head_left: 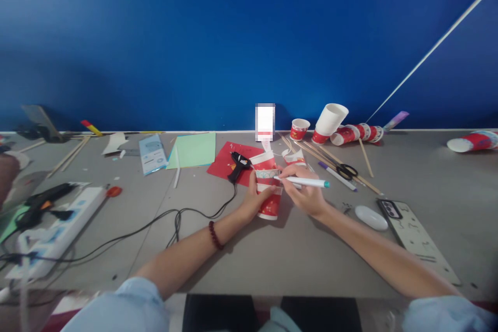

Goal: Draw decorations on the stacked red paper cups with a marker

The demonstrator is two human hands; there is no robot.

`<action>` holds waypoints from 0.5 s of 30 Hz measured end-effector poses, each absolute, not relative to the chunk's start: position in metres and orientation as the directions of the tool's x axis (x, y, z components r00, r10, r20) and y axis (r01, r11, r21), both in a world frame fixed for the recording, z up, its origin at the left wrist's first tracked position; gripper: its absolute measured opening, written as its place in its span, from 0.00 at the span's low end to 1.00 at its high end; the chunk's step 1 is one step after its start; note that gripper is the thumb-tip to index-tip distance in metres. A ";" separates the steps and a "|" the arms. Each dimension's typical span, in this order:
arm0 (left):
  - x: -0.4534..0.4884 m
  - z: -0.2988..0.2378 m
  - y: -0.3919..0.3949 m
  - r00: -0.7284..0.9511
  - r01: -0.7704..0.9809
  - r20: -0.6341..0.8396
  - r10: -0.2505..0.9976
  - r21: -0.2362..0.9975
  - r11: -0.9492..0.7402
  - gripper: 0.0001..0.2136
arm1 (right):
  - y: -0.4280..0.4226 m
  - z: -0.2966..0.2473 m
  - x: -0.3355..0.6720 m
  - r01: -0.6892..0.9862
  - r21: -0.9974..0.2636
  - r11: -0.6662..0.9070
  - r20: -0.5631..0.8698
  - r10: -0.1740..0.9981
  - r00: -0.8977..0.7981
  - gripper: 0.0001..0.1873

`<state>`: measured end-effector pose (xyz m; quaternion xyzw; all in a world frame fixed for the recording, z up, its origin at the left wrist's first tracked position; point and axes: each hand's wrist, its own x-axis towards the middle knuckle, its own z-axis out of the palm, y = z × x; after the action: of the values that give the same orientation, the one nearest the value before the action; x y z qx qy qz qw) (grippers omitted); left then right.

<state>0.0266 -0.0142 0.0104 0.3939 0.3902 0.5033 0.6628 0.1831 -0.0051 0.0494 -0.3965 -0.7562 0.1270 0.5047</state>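
My left hand (pixel 254 201) is wrapped round a red and white paper cup (pixel 268 187) that lies tilted on the grey table (pixel 272 254), near its middle. A dark bead bracelet sits on that wrist. My right hand (pixel 305 194) grips a white pen with a teal cap (pixel 305 182), its tip touching the side of the cup. Another cut piece of red cup (pixel 294 157) lies just behind my right hand.
A black glue gun (pixel 238 163) rests on red paper (pixel 227 163), its cord running left to a power strip (pixel 58 231). Green paper (pixel 193 149), scissors (pixel 346 171), sticks, more cups (pixel 330 122) and a phone (pixel 414 233) with a white mouse (pixel 371 217) surround me.
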 end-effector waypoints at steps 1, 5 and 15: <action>0.027 0.010 -0.014 0.188 -0.359 -0.119 0.975 0.915 0.181 0.29 | -0.005 0.049 0.183 0.470 -0.592 0.654 0.665 0.726 -0.173 0.04; 0.027 0.010 -0.014 0.185 -0.344 -0.124 0.975 0.921 0.183 0.29 | -0.005 0.048 0.183 0.469 -0.599 0.649 0.665 0.729 -0.160 0.04; 0.026 0.010 -0.014 0.206 -0.311 -0.101 0.973 0.936 0.163 0.29 | -0.007 0.050 0.180 0.495 -0.589 0.639 0.669 0.729 -0.146 0.05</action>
<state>0.0264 -0.0136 0.0101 0.4202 0.3940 0.4917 0.6530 0.1805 -0.0071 0.0495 -0.4090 -0.7481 0.1148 0.5098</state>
